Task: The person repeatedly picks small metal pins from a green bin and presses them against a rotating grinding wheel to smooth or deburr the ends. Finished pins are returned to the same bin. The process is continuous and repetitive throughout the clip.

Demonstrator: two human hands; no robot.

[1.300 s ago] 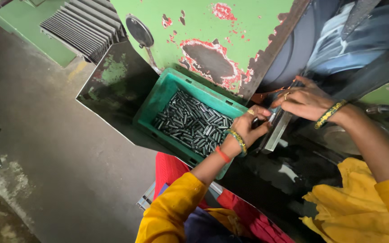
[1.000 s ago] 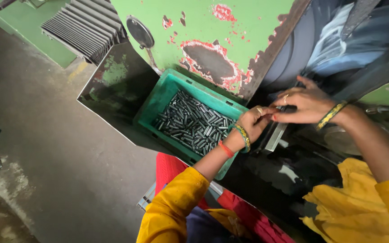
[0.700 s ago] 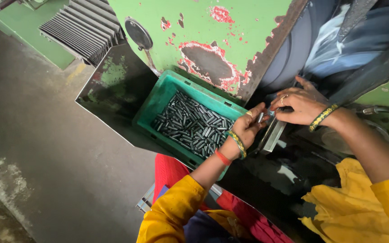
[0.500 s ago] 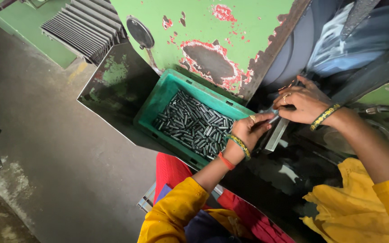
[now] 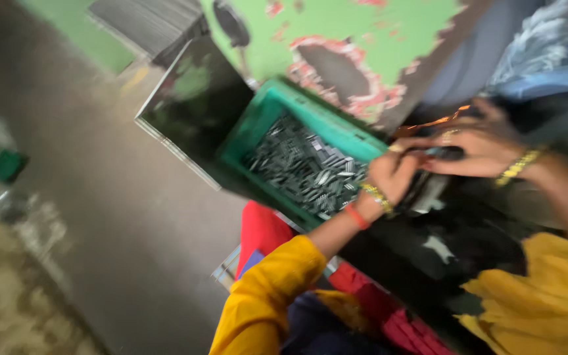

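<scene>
Beside the green crate (image 5: pixel 277 105), at its right rim | left hand (image 5: pixel 389 174) curled narrow, contents unclear in blur | right hand (image 5: pixel 478 141) just beyond, fingers pinching a small dark piece (image 5: pixel 443 152), likely steadying it | crate full of small metal parts (image 5: pixel 307 171), within easy reach

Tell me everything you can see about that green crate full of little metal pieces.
The green crate looks like moulded plastic, rectangular with a thick rim. It sits tilted against a chipped green machine panel, beside a dark metal sheet. It is filled with small grey metal pieces, heaped loosely. The left hand hovers at its near corner; whether it touches is blurred.
</scene>
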